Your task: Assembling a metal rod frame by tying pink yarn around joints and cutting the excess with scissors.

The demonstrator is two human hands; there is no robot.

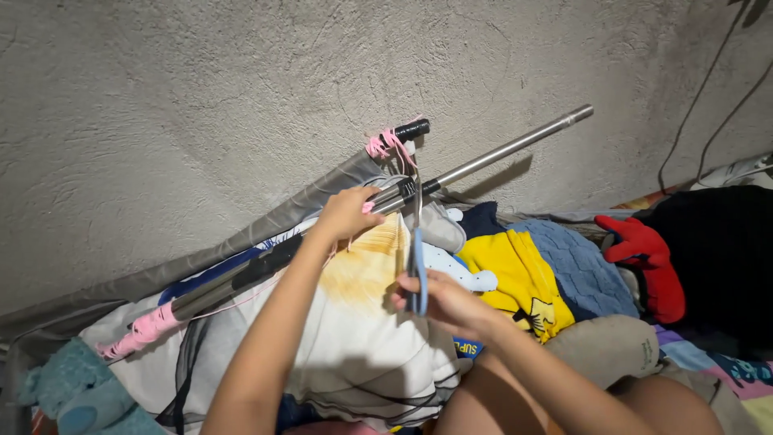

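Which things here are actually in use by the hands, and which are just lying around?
In use:
left hand gripping the metal rod
right hand holding the blue-handled scissors
pink string tied round the rod's joint

Lying about:
printed pillow
yellow garment
blue knitted cloth
red plush toy
teal plush
cables on the wall

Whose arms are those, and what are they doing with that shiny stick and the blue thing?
The picture comes from a camera worn on a person's head, looking down, so the two bare arms are that person's own. The left hand grips a long shiny metal pole that leans against a rough grey wall. Pink string is tied around it near a black end. The right hand holds blue-handled scissors pointing up at the pole. Underneath lie a printed pillow, a yellow cloth and a red soft toy.
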